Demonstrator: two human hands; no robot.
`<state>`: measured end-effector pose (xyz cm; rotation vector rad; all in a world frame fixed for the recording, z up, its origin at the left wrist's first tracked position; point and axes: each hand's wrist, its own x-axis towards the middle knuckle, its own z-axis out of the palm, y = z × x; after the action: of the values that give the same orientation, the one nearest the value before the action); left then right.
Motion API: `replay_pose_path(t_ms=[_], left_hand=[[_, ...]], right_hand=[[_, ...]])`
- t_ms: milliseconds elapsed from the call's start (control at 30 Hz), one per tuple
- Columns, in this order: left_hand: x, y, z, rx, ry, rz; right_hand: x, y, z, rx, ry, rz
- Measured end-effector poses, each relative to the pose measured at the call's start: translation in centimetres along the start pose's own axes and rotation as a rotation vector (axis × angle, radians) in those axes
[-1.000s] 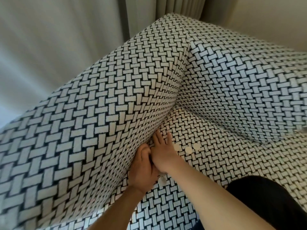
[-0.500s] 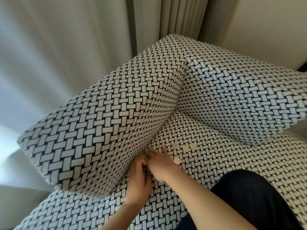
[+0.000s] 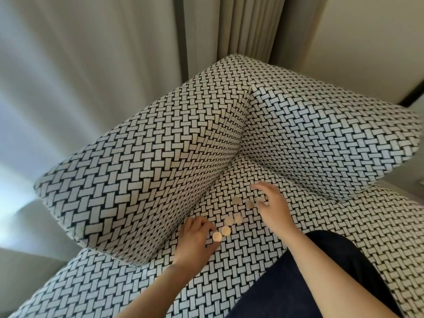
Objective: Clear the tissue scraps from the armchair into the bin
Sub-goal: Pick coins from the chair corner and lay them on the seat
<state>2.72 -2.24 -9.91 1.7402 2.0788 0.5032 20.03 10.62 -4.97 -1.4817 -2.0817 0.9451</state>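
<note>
Several small round pale scraps (image 3: 236,200) lie on the seat of the black-and-white woven armchair (image 3: 298,237), close to its left arm. My left hand (image 3: 195,239) is by the base of that arm and pinches one round scrap (image 3: 217,236) between thumb and fingertips. Another scrap (image 3: 226,230) lies just beside it. My right hand (image 3: 274,210) hovers farther back on the seat, fingers loosely spread, its fingertips at two scraps (image 3: 250,204). No bin is in view.
The chair's left arm (image 3: 137,175) rises steeply beside my left hand, and the backrest (image 3: 321,138) stands behind the seat. Pale curtains (image 3: 114,65) hang behind the chair. A dark-clothed leg (image 3: 298,283) rests on the seat at the front right.
Both hands have come out of the gap between the left arm and the seat and moved apart. More round scraps now lie on the seat. The view has pulled back.
</note>
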Motion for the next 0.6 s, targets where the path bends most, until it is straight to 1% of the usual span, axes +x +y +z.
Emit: replay_pose_path(t_ms=[67, 100, 167, 233, 267, 300, 367, 467, 533, 600], left_hand=[[0.5, 0.4, -0.1, 0.015, -0.012, -0.035], [0.6, 0.5, -0.1, 0.013, -0.022, -0.05], [1.1, 0.7, -0.2, 0.028, -0.053, -0.067], [1.4, 0.7, -0.3, 0.046, -0.08, -0.085], [1.5, 0.8, -0.2, 0.04, -0.088, -0.087], [1.6, 0.9, -0.2, 0.02, -0.093, -0.087], [1.6, 1.2, -0.2, -0.056, -0.096, -0.08], [1.4, 1.7, 0.0, -0.163, -0.085, -0.071], [1.4, 1.8, 0.1, -0.175, -0.071, -0.08], [1.8, 2.0, -0.1, -0.144, -0.095, -0.084]], right_hand=[[0.6, 0.7, 0.5, 0.073, 0.102, 0.128], [0.7, 1.0, 0.8, 0.086, 0.091, 0.195], [0.8, 1.9, 1.4, 0.031, -0.035, 0.254], [0.5, 2.5, 2.1, -0.181, -0.217, 0.209], [0.3, 2.7, 2.4, -0.307, -0.276, 0.17], [0.2, 2.9, 2.5, -0.405, -0.296, 0.137], [-0.1, 3.0, 2.5, -0.485, -0.232, 0.082], [-0.4, 2.7, 2.5, -0.445, -0.086, -0.011], [-0.4, 2.5, 2.9, -0.418, -0.021, -0.044], [-0.3, 2.4, 3.3, -0.377, 0.022, -0.05]])
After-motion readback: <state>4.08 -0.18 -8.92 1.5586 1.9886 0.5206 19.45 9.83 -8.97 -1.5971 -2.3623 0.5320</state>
